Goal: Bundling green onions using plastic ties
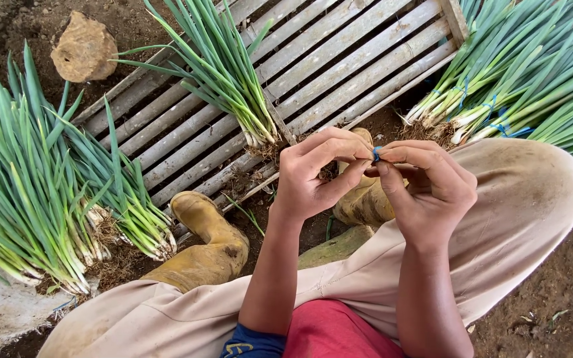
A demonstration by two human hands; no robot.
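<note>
Two hands, left hand (313, 176) and right hand (426, 182), are pinched shut on a small blue band (377, 154) just below the wooden pallet (339, 59). Right of it, tied bundles (492, 113) are already stacked; left of it, loose scallions (41, 199) seem left untied.

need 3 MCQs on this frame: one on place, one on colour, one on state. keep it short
1. Where does the lone bunch of green onions lie?
A. on the slatted wooden pallet
B. across the person's lap
C. in a bucket

2. What colour is the small band pinched between the fingertips?
A. red
B. blue
C. yellow

3. How do the left hand and right hand stand?
A. both flat on the ground
B. one gripping a knife
C. raised together, fingertips pinching the band

Key: 1 A, its roots and leaves rest on the pallet slats. 2 B, a blue bit shows where the fingertips meet. 3 C, both hands meet above the rubber boots, nothing else in them.
</note>
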